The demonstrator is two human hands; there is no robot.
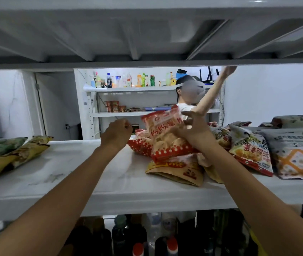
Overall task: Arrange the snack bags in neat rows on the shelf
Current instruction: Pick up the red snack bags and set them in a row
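Fingers of right hand (193,132) curled round the right edge of the red snack bag (162,133), thumb on the far side. The bag is lifted and tilted above the pile in the middle of the shelf (110,183). Left hand (116,134) hovers just left of the bag with fingers curled in and is apart from it; can't tell if it pinches anything.

Under the lifted bag are a second red bag (140,146) and a tan bag (176,171), overlapping, the tan one's near corner close to the shelf's front edge. To the right, a noodle-snack bag (251,150) and a grey-white bag (294,159) lie side by side, roughly lined up. Yellow-green bags (17,152) lie at the far left, with bare shelf between them and the pile.

Step in hand, likely: pull the red bag off the heap and set it in the gap on the left.

Risks:
- One-edge grip on a puffy, slick bag, so it may swing or slip out.
- Dragging it across could snag the tan bag and push it off the front edge onto the bottles (137,235) below.
- Low shelf above, so lifting high may knock the bag.
- Squeezing hard could crush the contents.

Another person (183,108) reaches up beyond the shelf, well apart.
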